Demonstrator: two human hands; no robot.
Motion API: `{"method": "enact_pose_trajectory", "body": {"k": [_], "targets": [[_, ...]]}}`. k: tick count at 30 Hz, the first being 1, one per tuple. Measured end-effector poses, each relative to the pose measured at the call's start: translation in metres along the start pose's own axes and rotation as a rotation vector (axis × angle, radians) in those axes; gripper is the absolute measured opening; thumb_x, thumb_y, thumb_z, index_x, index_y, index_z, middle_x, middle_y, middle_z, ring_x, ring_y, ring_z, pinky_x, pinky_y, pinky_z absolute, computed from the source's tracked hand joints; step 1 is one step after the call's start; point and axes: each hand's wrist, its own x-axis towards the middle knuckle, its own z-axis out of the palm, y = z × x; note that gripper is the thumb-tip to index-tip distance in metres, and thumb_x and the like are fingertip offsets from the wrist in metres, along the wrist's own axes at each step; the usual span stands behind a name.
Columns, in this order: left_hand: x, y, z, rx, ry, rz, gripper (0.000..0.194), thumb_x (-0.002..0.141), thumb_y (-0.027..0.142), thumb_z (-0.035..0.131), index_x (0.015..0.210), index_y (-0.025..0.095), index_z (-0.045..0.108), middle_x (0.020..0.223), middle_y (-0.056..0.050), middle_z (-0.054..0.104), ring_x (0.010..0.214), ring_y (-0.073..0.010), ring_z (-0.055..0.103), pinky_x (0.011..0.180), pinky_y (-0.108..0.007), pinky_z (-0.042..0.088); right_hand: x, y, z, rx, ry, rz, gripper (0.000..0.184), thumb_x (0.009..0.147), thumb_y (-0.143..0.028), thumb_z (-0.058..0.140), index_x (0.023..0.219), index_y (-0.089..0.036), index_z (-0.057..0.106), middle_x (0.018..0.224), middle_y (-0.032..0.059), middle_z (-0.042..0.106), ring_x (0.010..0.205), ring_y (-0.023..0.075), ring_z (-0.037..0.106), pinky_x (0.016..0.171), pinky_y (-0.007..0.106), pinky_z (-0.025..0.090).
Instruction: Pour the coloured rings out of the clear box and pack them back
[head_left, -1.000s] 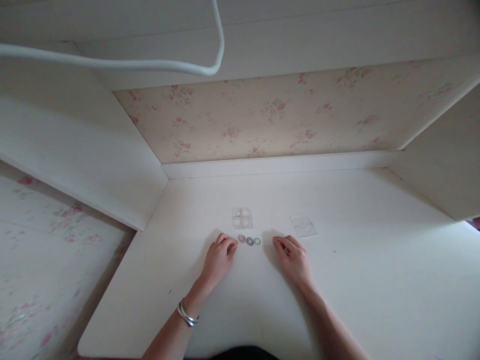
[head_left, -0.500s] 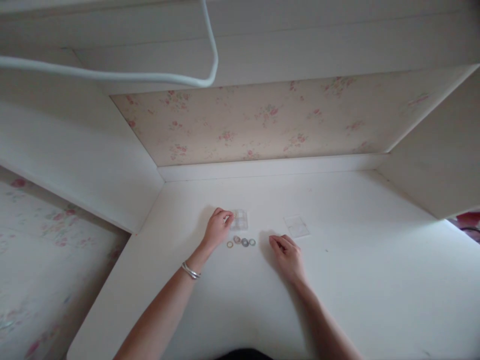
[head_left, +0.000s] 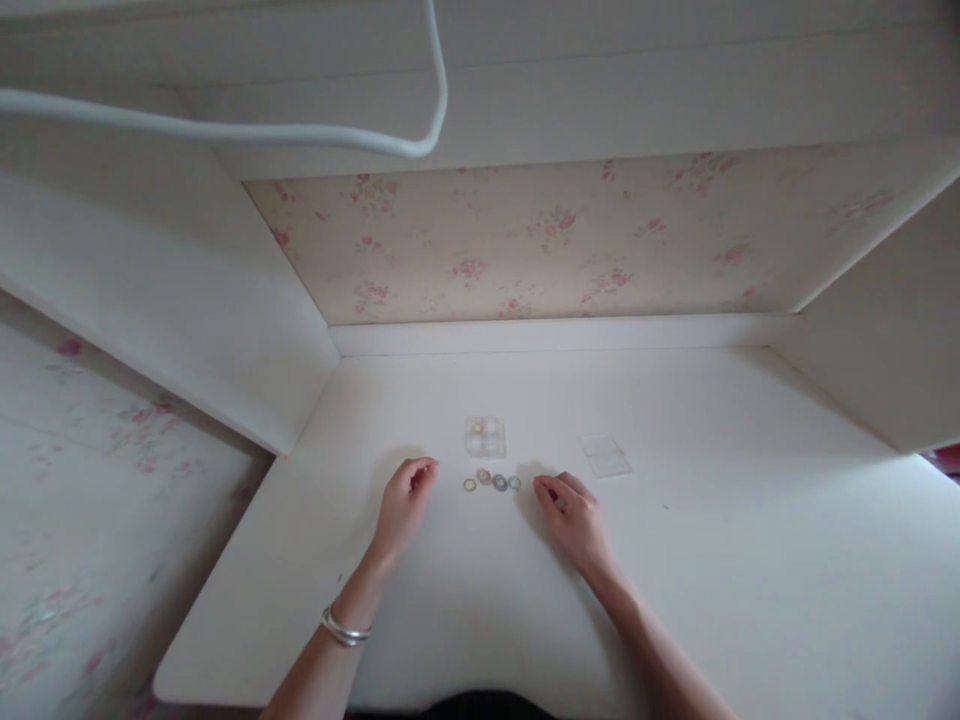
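Note:
A small clear compartment box (head_left: pixel 486 438) stands on the white tabletop, with something yellowish in its back left compartment. In front of it lie several small rings in a row: a gold ring (head_left: pixel 469 485), a pinkish ring (head_left: pixel 484 477), a grey ring (head_left: pixel 500 483) and a pale silvery ring (head_left: pixel 514 483). My left hand (head_left: pixel 405 505) is left of the rings, fingers curled in and nothing visible in them. Just right of the row rests my right hand (head_left: pixel 574 520), fingers closed; a small light spot shows among them, too small to name.
A flat clear lid (head_left: pixel 606 455) lies behind my right hand. A white baseboard (head_left: pixel 562 334) and flowered wallpaper (head_left: pixel 517 250) close off the back, with white side panels left and right. Above, a white bent tube (head_left: pixel 300 133) crosses the upper left.
My left hand has drawn back from the clear box toward the lower left, uncovering the box and the yellowish thing in it. My right hand stays by the rings. The view has shifted slightly.

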Motion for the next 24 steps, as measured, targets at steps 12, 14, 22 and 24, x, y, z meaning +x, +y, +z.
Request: {"method": "enact_pose_trajectory", "body": {"k": [12, 14, 22, 24], "targets": [[-0.021, -0.011, -0.010, -0.146, -0.044, -0.155, 0.036, 0.081, 0.047, 0.051, 0.096, 0.017, 0.066, 0.089, -0.006, 0.068, 0.082, -0.0186, 0.061, 0.074, -0.029, 0.046, 0.019, -0.076, 0.037, -0.435, -0.378, -0.389, 0.020, 0.089, -0.029, 0.046, 0.094, -0.024, 0.064, 0.090, 0.0061, 0.058, 0.084, 0.0186, 0.050, 0.072, 0.030, 0.037], [-0.021, -0.011, -0.012, -0.151, -0.054, -0.146, 0.036, 0.080, 0.047, 0.052, 0.096, 0.017, 0.066, 0.089, -0.006, 0.068, 0.081, -0.0184, 0.061, 0.074, -0.029, 0.046, 0.022, -0.075, 0.041, -0.466, -0.386, -0.397, 0.021, 0.090, -0.027, 0.045, 0.086, -0.023, 0.065, 0.089, 0.0060, 0.058, 0.083, 0.0182, 0.050, 0.071, 0.030, 0.036], [-0.020, -0.014, -0.015, -0.233, -0.058, -0.162, 0.042, 0.078, 0.049, 0.054, 0.097, 0.015, 0.067, 0.078, -0.005, 0.067, 0.074, -0.0176, 0.060, 0.065, -0.027, 0.045, 0.024, -0.072, 0.049, -0.402, -0.355, -0.376, 0.022, 0.091, -0.021, 0.043, 0.087, -0.022, 0.065, 0.088, 0.0045, 0.058, 0.081, 0.0166, 0.052, 0.073, 0.029, 0.038], [-0.020, -0.016, -0.014, -0.244, -0.081, -0.156, 0.040, 0.078, 0.048, 0.053, 0.097, 0.015, 0.066, 0.081, -0.005, 0.067, 0.075, -0.0170, 0.059, 0.066, -0.027, 0.045, 0.028, -0.070, 0.047, -0.327, -0.320, -0.346, 0.023, 0.091, -0.024, 0.042, 0.088, -0.022, 0.065, 0.088, 0.0045, 0.058, 0.082, 0.0157, 0.052, 0.074, 0.028, 0.039]]}}
